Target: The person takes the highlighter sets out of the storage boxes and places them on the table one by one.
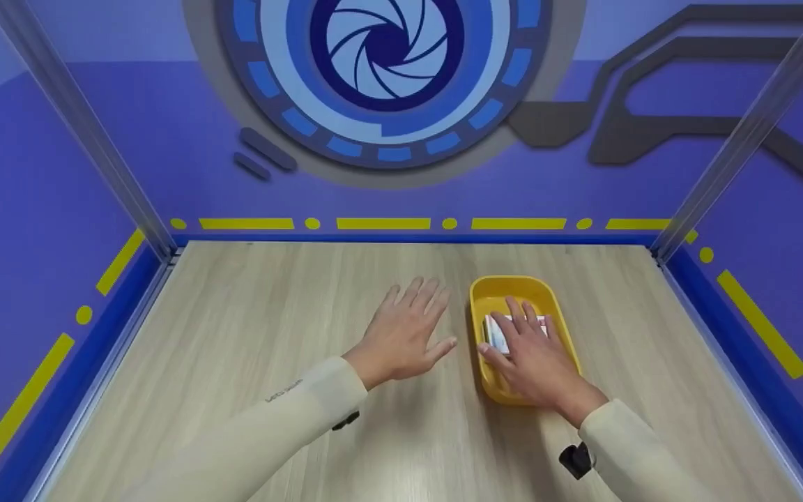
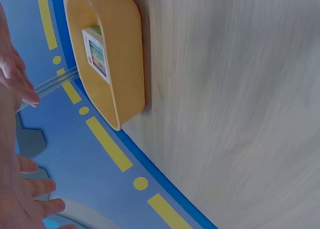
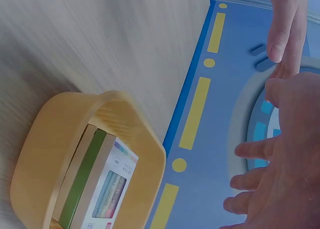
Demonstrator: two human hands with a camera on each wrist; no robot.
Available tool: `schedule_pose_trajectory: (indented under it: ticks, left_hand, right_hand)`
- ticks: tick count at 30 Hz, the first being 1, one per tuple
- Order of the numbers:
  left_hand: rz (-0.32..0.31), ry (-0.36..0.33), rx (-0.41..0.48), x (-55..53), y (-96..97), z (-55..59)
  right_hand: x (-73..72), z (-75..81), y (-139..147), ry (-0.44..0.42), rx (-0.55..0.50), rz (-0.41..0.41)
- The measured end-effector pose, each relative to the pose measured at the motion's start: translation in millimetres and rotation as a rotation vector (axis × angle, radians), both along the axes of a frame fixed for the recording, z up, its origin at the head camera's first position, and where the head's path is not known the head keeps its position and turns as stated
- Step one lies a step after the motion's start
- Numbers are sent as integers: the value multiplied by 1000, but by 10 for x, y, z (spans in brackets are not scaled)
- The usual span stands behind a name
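A yellow plastic tub (image 1: 506,287) stands right of the table's middle. Inside it lies a stack of flat boxes. The top box (image 3: 107,194) is white with a colourful printed picture; green (image 3: 82,181) and beige layers show beneath it. My right hand (image 1: 537,359) hovers above the tub with fingers spread, partly covering the boxes in the head view. The right wrist view shows it apart from them, holding nothing. Left of the tub, my left hand (image 1: 405,335) is held over the table, palm down, fingers extended and nothing in it.
The wood-grain table (image 1: 255,314) is enclosed by blue printed panels (image 1: 387,199) at the back and both sides. Metal posts (image 1: 729,153) rise at the rear corners. The sleeves are light, with a black device (image 1: 576,460) at the right wrist.
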State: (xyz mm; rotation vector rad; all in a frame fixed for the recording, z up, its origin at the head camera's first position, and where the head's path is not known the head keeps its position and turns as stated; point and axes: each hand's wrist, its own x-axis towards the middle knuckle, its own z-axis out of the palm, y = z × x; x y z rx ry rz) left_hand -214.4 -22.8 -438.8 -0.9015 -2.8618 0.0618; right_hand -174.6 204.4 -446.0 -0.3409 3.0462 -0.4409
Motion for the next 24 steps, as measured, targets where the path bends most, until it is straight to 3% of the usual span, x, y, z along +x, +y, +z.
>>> schedule_pose_trajectory:
  ticks: [24]
  left_hand:
    - [-37,-43,3,-21,205,-56]
  right_hand:
    - [62,-45,101,-22,-2,-81]
